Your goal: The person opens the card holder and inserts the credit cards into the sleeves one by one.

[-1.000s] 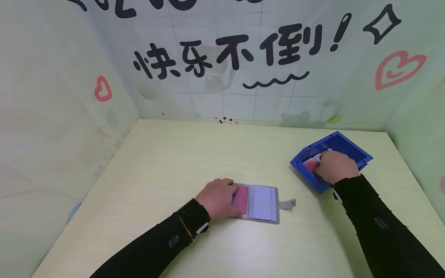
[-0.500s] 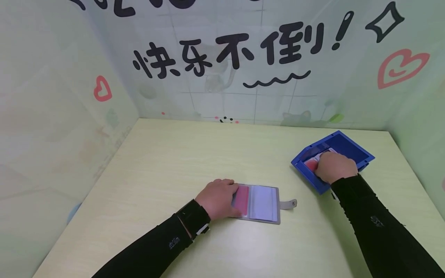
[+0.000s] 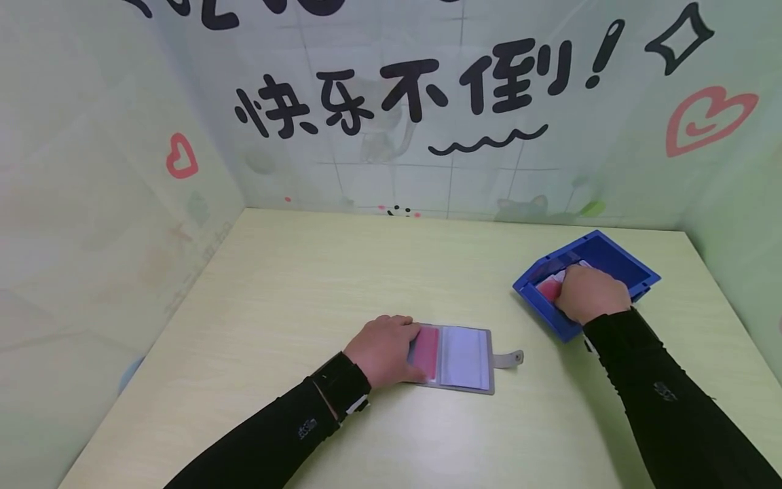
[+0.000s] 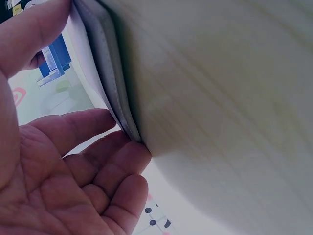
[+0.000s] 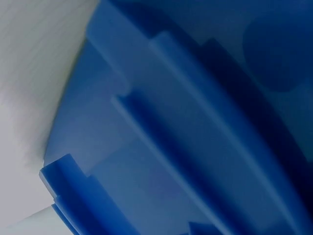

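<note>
A grey card holder (image 3: 466, 358) lies open on the table, with a pink card in its left sleeve and a pale sleeve on the right. My left hand (image 3: 381, 351) holds its left side, thumb at the near edge and fingers at the far edge. The left wrist view shows the holder's edge (image 4: 110, 73) between thumb and fingers. My right hand (image 3: 591, 293) reaches into a blue tray (image 3: 563, 331), against some red-and-white cards (image 3: 550, 288). Its fingertips are hidden, so a grip on a card cannot be made out. Only blue tray walls (image 5: 195, 127) fill most of the right wrist view.
A snap strap (image 3: 508, 359) sticks out from the holder's right side, toward the tray. Printed fabric walls (image 3: 391, 176) enclose the pale wooden table (image 3: 305, 272) at the back and both sides.
My right hand has shifted very slightly within the tray, its fingers now more tucked in by the cards. The left hand and card holder stay put.
</note>
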`<action>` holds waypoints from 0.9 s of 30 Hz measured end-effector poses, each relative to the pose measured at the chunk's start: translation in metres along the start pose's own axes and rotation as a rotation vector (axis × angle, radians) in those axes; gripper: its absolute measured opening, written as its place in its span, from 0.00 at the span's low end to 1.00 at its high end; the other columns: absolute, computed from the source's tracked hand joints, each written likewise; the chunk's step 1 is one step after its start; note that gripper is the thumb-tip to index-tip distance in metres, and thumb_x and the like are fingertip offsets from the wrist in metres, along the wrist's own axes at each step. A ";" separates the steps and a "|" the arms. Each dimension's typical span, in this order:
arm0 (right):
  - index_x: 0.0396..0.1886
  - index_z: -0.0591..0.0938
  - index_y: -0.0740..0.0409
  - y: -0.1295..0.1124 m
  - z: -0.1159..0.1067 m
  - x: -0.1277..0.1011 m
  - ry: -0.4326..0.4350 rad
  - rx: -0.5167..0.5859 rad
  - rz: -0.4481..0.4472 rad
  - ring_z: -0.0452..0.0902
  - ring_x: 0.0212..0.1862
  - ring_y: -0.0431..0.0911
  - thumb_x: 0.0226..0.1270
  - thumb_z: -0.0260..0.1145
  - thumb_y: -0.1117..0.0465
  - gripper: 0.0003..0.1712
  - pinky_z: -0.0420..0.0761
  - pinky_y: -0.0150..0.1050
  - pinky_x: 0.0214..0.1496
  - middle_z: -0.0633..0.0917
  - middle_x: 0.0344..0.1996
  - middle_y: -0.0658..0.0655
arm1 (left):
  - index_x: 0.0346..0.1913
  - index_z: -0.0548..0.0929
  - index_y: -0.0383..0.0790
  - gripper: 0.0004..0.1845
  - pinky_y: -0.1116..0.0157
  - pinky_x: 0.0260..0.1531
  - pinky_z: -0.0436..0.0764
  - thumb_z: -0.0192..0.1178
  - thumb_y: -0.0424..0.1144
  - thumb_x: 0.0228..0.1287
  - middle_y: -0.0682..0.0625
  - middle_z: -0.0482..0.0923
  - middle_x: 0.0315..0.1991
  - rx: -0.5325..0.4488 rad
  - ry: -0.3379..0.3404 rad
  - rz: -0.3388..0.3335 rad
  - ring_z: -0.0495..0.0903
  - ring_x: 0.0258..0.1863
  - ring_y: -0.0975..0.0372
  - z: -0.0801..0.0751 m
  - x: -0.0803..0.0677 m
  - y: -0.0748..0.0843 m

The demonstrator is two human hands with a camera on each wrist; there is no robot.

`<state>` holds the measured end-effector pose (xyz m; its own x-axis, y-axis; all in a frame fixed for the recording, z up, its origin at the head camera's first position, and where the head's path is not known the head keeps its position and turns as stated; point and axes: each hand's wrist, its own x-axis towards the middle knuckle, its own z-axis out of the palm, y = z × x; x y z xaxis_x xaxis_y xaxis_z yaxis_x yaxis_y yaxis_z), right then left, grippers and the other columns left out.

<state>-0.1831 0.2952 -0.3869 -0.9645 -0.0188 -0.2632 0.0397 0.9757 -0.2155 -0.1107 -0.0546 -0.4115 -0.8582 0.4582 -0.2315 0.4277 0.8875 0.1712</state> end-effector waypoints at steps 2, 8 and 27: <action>0.41 0.79 0.70 0.001 0.000 0.001 -0.009 0.006 0.000 0.77 0.30 0.56 0.71 0.60 0.62 0.12 0.83 0.53 0.32 0.82 0.29 0.63 | 0.70 0.80 0.42 0.42 0.55 0.68 0.78 0.74 0.63 0.58 0.45 0.79 0.69 0.002 0.006 0.005 0.78 0.68 0.49 0.000 0.000 0.000; 0.49 0.81 0.72 0.009 -0.002 0.005 -0.032 0.060 -0.037 0.81 0.36 0.58 0.75 0.58 0.63 0.15 0.86 0.58 0.42 0.86 0.38 0.68 | 0.70 0.81 0.41 0.42 0.55 0.68 0.78 0.75 0.64 0.58 0.44 0.80 0.69 0.007 0.015 0.008 0.78 0.68 0.49 0.001 -0.001 0.000; 0.52 0.77 0.72 0.002 -0.033 -0.028 0.021 0.272 -0.035 0.78 0.34 0.53 0.86 0.49 0.54 0.23 0.77 0.40 0.30 0.84 0.35 0.65 | 0.71 0.79 0.41 0.43 0.55 0.71 0.75 0.74 0.64 0.59 0.44 0.78 0.70 -0.011 0.010 0.020 0.76 0.71 0.50 0.001 -0.001 -0.004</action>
<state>-0.1645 0.3053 -0.3495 -0.9716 -0.0440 -0.2323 0.0724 0.8800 -0.4694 -0.1108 -0.0584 -0.4133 -0.8525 0.4751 -0.2180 0.4414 0.8777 0.1866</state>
